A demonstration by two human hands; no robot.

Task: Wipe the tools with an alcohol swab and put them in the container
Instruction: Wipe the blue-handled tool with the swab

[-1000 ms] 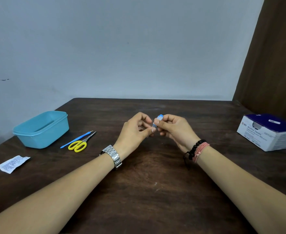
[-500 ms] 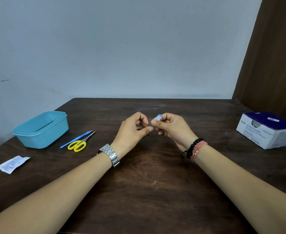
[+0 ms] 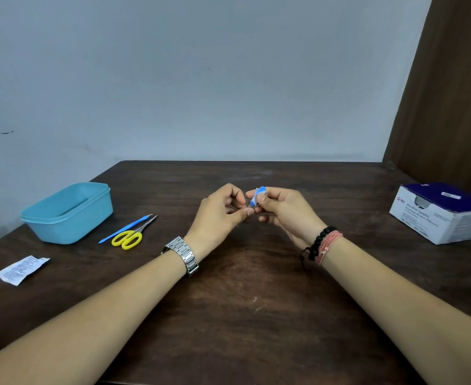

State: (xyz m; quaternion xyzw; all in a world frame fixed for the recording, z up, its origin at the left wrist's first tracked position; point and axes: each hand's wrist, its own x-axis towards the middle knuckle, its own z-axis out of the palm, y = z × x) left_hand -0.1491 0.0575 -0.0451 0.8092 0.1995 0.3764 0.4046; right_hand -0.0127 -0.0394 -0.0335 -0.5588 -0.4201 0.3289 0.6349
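Leftmost, teal container [image 3: 67,212] on tabletop [image 3: 242,301]; blue tool [image 3: 126,229] and yellow scissors [image 3: 131,236] just beside it. Your left hand [image 3: 220,215] and right hand [image 3: 281,209] each pinch the swab packet [image 3: 257,196] mid-table; swab box [image 3: 439,215] far right.

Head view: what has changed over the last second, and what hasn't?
Little. Both hands, left hand and right hand, still work the small blue tool between their fingertips above the table; no grip taken or released. The container, scissors, blue stick, wrapper and swab box stayed put.
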